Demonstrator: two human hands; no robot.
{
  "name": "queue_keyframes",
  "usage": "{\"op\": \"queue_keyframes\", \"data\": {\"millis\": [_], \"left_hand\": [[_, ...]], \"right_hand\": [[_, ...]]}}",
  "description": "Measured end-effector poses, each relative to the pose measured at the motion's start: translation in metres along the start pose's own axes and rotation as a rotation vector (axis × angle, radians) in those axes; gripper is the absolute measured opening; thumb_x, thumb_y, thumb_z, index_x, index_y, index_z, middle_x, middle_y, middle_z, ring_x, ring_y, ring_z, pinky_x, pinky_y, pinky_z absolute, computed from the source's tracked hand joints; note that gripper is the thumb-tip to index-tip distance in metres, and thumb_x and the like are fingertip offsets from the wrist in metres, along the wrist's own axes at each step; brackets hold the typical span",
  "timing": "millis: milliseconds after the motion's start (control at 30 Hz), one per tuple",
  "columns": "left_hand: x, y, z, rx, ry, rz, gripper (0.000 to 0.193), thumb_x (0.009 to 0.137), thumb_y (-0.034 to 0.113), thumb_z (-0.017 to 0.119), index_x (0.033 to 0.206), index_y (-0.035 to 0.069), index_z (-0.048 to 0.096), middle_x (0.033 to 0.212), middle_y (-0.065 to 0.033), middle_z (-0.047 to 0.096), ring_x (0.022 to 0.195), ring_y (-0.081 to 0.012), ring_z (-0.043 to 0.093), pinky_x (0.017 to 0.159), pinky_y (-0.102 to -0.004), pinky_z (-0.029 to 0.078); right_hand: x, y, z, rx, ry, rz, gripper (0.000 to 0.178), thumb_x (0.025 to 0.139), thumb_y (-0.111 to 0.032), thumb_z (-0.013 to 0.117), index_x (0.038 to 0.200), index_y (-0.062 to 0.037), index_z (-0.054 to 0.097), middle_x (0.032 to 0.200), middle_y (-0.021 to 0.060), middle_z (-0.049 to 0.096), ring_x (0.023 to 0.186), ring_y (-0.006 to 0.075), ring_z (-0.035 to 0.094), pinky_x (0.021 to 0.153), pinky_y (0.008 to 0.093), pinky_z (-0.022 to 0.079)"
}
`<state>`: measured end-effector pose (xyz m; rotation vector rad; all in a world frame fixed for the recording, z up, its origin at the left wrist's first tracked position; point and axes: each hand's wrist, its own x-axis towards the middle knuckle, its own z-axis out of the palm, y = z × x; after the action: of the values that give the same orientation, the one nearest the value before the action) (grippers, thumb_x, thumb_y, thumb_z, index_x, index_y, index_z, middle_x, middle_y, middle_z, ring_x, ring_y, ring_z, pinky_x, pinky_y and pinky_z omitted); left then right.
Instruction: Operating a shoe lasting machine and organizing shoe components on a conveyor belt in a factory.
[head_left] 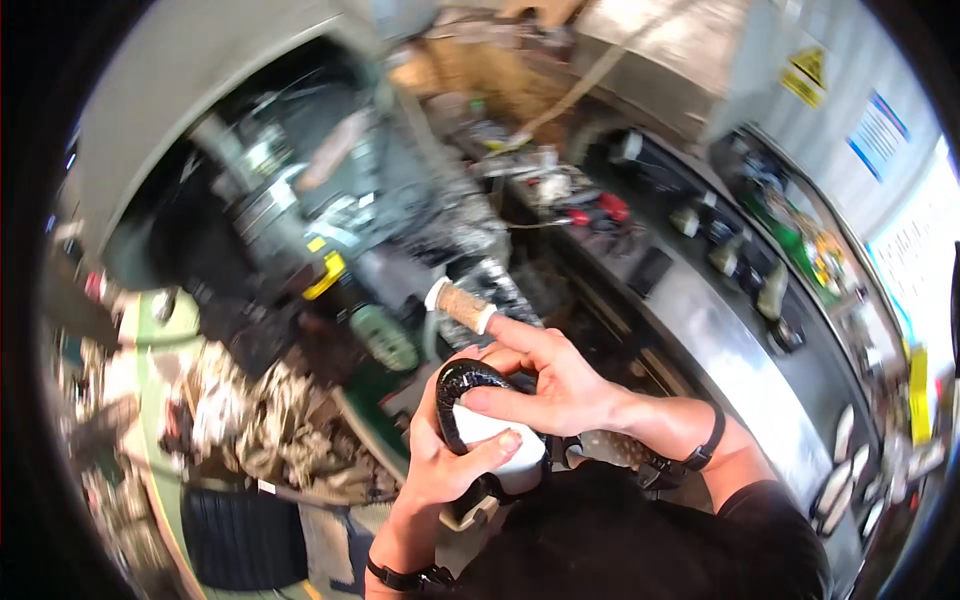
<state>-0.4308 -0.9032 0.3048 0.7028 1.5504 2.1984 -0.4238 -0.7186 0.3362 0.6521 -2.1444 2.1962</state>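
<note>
In front of my chest, both hands hold a shoe piece with a glossy black curved rim [449,405] and a smooth white face [487,432]. My left hand [432,462] is wrapped round its left side, the thumb lying across the white face. My right hand [560,385] grips the upper right side, its thumb pressed at the black rim. The right index finger points away to the upper left, and a tan, white-ended sleeve [462,306] sits over or against its tip; I cannot tell which. My palms hide the underside of the piece.
Ahead to the left stands a large machine [340,200] with a green part [385,338]. A metal bench [745,365] runs along the right, with dark shoes [738,262] on a shelf and pale sole-shaped pieces [842,478]. Crumpled brown material [290,425] and a black chair [245,540] are lower left.
</note>
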Motion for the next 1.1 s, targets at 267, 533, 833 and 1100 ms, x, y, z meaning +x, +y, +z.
{"op": "queue_keyframes", "data": {"millis": [267,533,833,1100], "left_hand": [[0.074,-0.114,0.128,0.346,-0.337,0.009,0.064,0.082,0.013,0.079,0.137,-0.002,0.05,0.13,-0.0167,0.059,0.119,-0.0222,0.057,0.103,-0.0347,0.044],[0.11,-0.27,0.234,0.294,-0.344,-0.373,0.049,0.082,-0.008,0.072,0.128,0.0,0.058,0.13,-0.01,0.06,0.118,-0.0194,0.059,0.092,-0.0289,0.052],[0.135,-0.349,0.295,0.508,-0.459,-0.615,0.036,0.086,0.001,0.073,0.121,-0.001,0.064,0.119,-0.01,0.068,0.109,-0.018,0.064,0.092,-0.0301,0.053],[0.233,-0.436,0.441,0.695,-0.672,-0.414,0.038,0.09,0.021,0.07,0.122,0.003,0.066,0.114,-0.0128,0.072,0.108,-0.0209,0.067,0.095,-0.0325,0.05]], "right_hand": [[-0.203,-0.003,-0.13,-0.135,0.909,0.087,0.063,0.091,-0.003,0.065,0.15,-0.0046,0.04,0.121,0.0054,0.065,0.103,0.0105,0.06,0.09,0.0281,0.05],[-0.518,-0.007,-0.321,-0.585,2.074,-0.02,0.082,0.078,-0.013,0.083,0.147,-0.0108,0.04,0.084,0.0079,0.069,0.065,0.0066,0.057,0.057,0.0227,0.046],[-0.804,0.142,-0.449,-0.77,2.422,0.805,0.087,0.079,0.002,0.072,0.152,-0.0108,0.026,0.094,0.0188,0.07,0.082,0.0302,0.069,0.079,0.0413,0.054],[-0.588,0.167,-0.504,0.275,2.142,0.294,0.111,0.088,-0.011,0.074,0.157,-0.035,-0.009,0.099,0.0094,0.058,0.079,0.0212,0.058,0.08,0.0422,0.053]]}}
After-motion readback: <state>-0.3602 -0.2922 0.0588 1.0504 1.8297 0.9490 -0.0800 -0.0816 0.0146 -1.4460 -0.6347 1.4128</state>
